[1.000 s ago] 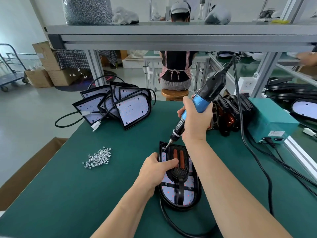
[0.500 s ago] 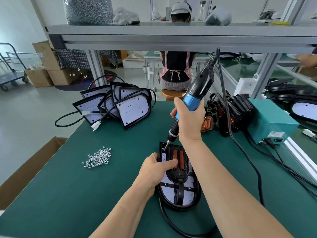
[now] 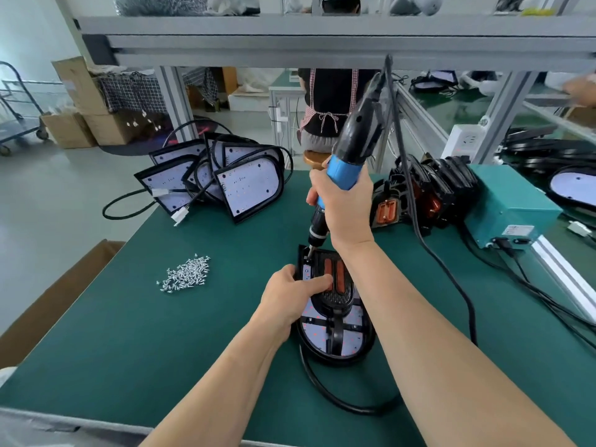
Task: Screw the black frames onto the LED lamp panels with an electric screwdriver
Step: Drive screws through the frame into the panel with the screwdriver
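Leaves a loose heap of screws [image 3: 185, 275] at the left of the desk [image 3: 129, 333], within easy reach, with bare LED panels [image 3: 248, 188] stacked behind as waiting stock. Clamps the left grip [image 3: 292, 295] over the black frame [image 3: 335, 298], thumb at the edge and fingers curled across, pinning it on the lamp panel [image 3: 353, 341] at desk centre. Wraps the right grip [image 3: 343, 204] fully round the electric screwdriver [image 3: 346, 159], near upright with its bit at the frame's far left corner, likely for a straight drive. Parks spare frames [image 3: 422, 191] further right.
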`<state>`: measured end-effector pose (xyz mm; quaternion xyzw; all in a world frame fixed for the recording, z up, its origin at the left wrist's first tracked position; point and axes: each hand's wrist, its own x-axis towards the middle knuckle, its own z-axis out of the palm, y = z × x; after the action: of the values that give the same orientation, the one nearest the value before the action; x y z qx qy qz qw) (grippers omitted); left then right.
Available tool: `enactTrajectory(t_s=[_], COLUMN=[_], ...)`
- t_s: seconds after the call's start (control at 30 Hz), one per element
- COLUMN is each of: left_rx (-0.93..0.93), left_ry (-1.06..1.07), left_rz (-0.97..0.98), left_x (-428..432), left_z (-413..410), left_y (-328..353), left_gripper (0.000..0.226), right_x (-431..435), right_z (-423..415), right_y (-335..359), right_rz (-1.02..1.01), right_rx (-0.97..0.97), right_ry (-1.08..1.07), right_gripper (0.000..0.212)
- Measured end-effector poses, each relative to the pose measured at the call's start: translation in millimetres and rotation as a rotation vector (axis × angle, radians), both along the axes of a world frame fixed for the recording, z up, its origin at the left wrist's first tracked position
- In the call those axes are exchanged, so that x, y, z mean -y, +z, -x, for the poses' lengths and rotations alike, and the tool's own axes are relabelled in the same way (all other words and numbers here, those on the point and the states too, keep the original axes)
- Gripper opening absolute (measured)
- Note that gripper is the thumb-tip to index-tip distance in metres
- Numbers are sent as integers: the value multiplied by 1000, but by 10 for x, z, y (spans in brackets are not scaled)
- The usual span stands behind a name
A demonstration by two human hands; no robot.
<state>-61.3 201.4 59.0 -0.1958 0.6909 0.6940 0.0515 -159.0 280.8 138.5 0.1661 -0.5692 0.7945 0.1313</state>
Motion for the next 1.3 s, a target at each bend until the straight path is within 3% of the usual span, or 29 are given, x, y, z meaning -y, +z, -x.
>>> enactTrajectory(t_s=[0.17,0.37,0.5,0.77,1.0,1.13,1.3], left_rx=[8,18,9,-6,-16,-24,-34], left_ry=[-7,-25,-8,-2,7,6,2], left_rz=[1,13,22,-19,-40,-52,-57], left_x=[-7,20,30,35,24,19,20], left_z=[-20,7,36,50,43,44,37], left_y=[8,6,-29,-39,-37,-37,-31], left_gripper=[115,61,37,37,33,31,32], right_x=[49,-78,-394,-1475,-2071,-2147,-2155], right_z=[-69,-119,-75,-13,-92,-219,-307], right_y=[63,289,511,38,-536,-729,-811], right_rz=[-88,1,124,258,271,276,253], right_rx=[-20,-27,-34,371,729,779,727], right_ry=[126,154,141,-171,-271,-391,-471], right_gripper=[24,34,26,23,35,51,46])
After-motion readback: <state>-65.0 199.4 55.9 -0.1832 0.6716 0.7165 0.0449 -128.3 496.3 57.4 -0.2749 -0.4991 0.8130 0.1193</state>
